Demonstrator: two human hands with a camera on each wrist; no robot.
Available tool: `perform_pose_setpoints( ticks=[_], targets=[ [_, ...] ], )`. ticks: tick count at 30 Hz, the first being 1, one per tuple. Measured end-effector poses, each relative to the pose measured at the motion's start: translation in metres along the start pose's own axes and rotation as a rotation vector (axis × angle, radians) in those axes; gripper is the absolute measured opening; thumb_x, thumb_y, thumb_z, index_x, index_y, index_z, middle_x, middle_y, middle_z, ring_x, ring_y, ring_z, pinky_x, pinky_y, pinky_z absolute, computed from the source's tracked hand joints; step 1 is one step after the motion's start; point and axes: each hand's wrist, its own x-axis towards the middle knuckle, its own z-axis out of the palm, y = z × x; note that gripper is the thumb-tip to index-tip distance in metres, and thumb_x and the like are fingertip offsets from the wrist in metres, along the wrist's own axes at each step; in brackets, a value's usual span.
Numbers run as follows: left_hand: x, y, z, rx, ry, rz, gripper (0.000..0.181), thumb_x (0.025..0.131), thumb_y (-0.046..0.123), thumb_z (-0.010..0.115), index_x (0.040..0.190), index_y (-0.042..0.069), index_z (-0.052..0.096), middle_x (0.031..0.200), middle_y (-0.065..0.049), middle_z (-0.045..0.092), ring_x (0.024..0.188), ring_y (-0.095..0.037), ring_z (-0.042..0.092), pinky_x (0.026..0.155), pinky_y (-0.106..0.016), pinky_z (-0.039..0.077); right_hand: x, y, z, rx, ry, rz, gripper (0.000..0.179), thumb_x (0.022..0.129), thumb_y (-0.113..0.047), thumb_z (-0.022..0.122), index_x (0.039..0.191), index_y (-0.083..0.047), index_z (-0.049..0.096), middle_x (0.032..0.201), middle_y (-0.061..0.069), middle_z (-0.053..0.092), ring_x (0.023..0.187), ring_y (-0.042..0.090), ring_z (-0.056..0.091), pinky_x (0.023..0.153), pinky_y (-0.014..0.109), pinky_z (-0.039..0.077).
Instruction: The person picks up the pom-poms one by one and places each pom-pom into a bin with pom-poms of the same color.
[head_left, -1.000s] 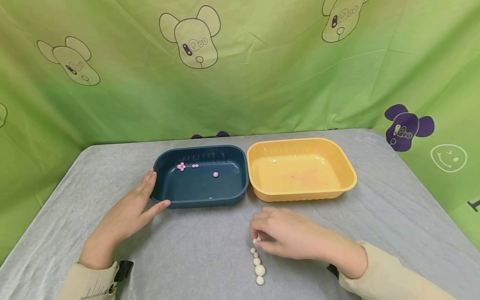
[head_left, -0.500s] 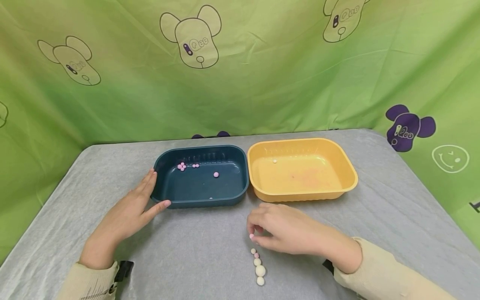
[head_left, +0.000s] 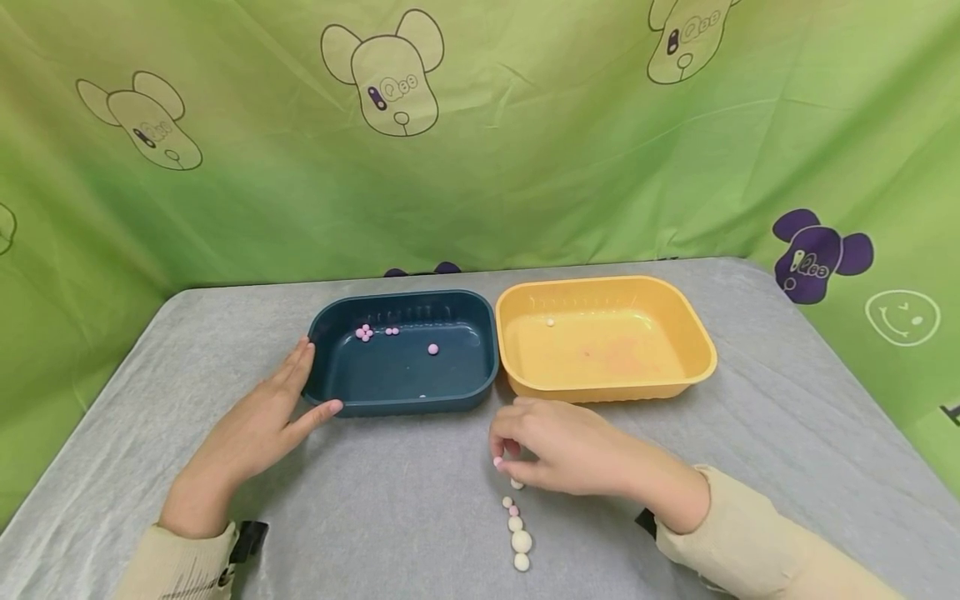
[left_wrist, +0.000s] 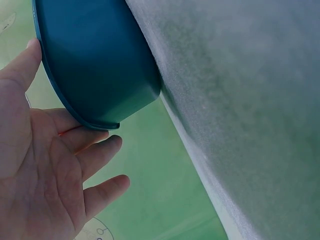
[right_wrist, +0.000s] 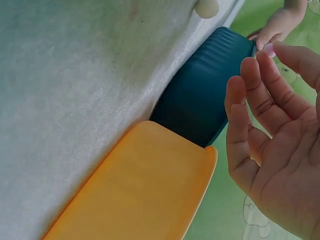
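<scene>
My right hand (head_left: pixel 558 446) pinches a small pink bead (head_left: pixel 498 462) between thumb and index fingertip, above the cloth. In the right wrist view the pink bead (right_wrist: pixel 269 50) shows at the fingertips. A cream bead (head_left: pixel 517 483) lies just under that hand. Nearer to me a row of several cream beads (head_left: pixel 521 542), with a pink bead (head_left: pixel 513 511) among them, runs along the cloth. My left hand (head_left: pixel 255 429) rests against the left end of the dark blue tray (head_left: pixel 408 408), fingers and thumb extended along its rim. The left wrist view shows the tray's outer wall (left_wrist: pixel 95 60).
Several pink beads (head_left: pixel 364 333) lie inside the blue tray. Beside it on the right stands a yellow tray (head_left: pixel 600 392) with one small white bead (head_left: pixel 550 322) in it. Grey cloth (head_left: pixel 390 500) covers the table, and a green printed curtain (head_left: pixel 525 167) hangs behind.
My right hand has moved up and slightly left with the pink bead, away from the row. The cream bead beneath it now shows more clearly. My left hand stays on the blue tray.
</scene>
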Motion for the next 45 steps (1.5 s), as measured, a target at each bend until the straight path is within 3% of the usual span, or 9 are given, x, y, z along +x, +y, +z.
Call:
perform_pose_setpoints(
  ticks=[22,45],
  targets=[
    [0.001,0.0,0.0,-0.003,-0.005,0.008,0.092,0.099,0.06,0.046,0.158,-0.001,0.009,0.167,-0.018,0.006,0.153,-0.038,0.015,0.118,-0.061,0.024,0.011,0.004,-0.004,0.023,0.006,0.042,0.011,0.092,-0.023,0.069,0.084,-0.027,0.061,0.08,-0.012,0.055,0.08,0.008,0.054,0.064,0.018,0.043],
    [0.001,0.0,0.0,-0.013,-0.006,-0.004,0.094,0.099,0.061,0.046,0.158,-0.002,0.009,0.167,-0.019,0.006,0.152,-0.04,0.017,0.117,-0.062,0.025,0.031,0.007,-0.014,0.06,0.027,0.01,0.01,0.093,-0.019,0.067,0.085,-0.022,0.063,0.079,-0.012,0.053,0.08,0.012,0.056,0.068,0.02,0.044]
  ],
)
